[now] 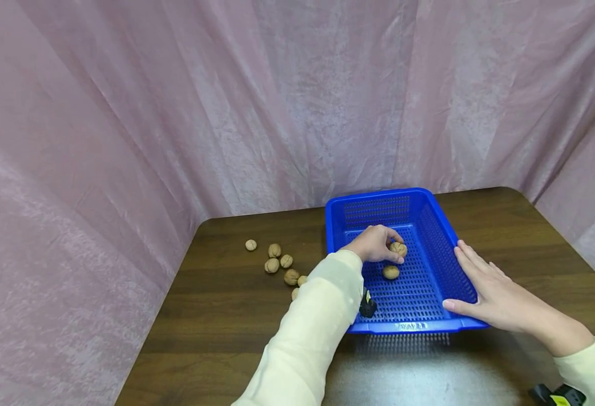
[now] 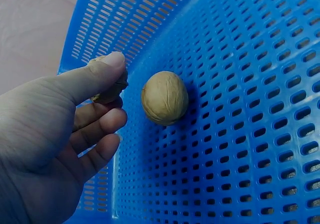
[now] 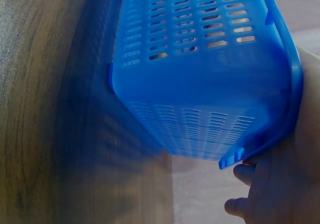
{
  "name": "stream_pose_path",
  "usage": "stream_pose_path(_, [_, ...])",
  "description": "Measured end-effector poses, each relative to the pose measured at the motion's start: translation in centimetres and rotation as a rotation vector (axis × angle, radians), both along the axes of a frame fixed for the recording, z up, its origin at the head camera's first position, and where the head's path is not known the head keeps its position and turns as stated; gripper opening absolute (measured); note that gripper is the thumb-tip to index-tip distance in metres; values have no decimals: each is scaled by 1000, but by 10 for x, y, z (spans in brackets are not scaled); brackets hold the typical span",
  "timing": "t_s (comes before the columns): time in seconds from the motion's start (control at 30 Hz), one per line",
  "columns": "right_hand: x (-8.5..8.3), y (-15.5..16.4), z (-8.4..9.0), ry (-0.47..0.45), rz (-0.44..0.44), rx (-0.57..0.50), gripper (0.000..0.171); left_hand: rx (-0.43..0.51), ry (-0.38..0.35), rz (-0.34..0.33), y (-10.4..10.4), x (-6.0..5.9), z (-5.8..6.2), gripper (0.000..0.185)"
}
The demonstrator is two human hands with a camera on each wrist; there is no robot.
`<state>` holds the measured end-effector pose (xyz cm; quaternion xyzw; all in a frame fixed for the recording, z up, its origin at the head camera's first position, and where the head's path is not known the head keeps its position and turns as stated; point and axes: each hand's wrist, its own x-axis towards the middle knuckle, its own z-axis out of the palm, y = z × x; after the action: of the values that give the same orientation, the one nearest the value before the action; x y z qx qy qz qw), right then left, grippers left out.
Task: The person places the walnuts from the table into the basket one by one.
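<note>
Head view: a walnut (image 1: 399, 248) was inside the blue basket (image 1: 413, 327), pinched between thumb and fingers in the grip of the left hand (image 1: 373, 243); whether it touched the basket's floor, I could not tell. A second walnut (image 1: 391, 273) lay on that floor, near the first, toward the basket's front. The right hand (image 1: 490, 290) rested on the basket's right rim, its grip released and fingers straight. Left of the basket, several loose walnuts (image 1: 272, 265) lay on the wooden counter (image 1: 201, 321), some partly hidden behind the left sleeve (image 1: 312, 321). Behind the basket hung a pink curtain (image 1: 297, 113).
</note>
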<state>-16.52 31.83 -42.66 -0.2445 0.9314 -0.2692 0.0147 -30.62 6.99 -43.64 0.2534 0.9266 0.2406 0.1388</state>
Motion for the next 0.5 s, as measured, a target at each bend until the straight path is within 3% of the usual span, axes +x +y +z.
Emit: stream_pose_path(0.5, [0,0,-2,10,-4,0,102,-84,42,-48,3,1,1,46])
